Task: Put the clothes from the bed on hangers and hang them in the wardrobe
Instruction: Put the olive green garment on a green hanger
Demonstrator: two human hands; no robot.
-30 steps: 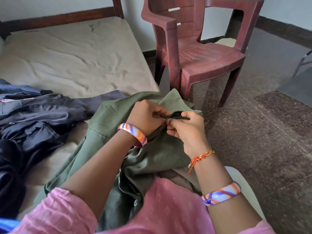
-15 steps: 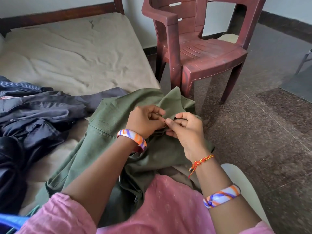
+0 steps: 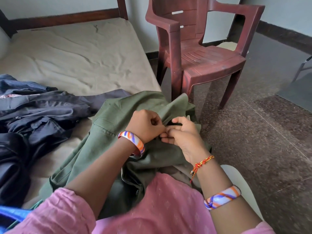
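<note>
An olive green shirt lies across the near corner of the bed and over my lap. My left hand and my right hand meet at the shirt's collar area, fingers pinched on the cloth close together. What sits between the fingertips is hidden. A heap of dark navy and black clothes lies on the bed to the left, with a striped garment behind it. No hanger or wardrobe is in view.
A maroon plastic armchair stands on the dark speckled floor right beside the bed's corner. A metal leg of other furniture shows at the right edge. The bed's wooden frame runs along the wall.
Both hands have shifted slightly lower on the green shirt, still pinching the collar area together. The view has tilted a little; the clothes pile has not moved.
</note>
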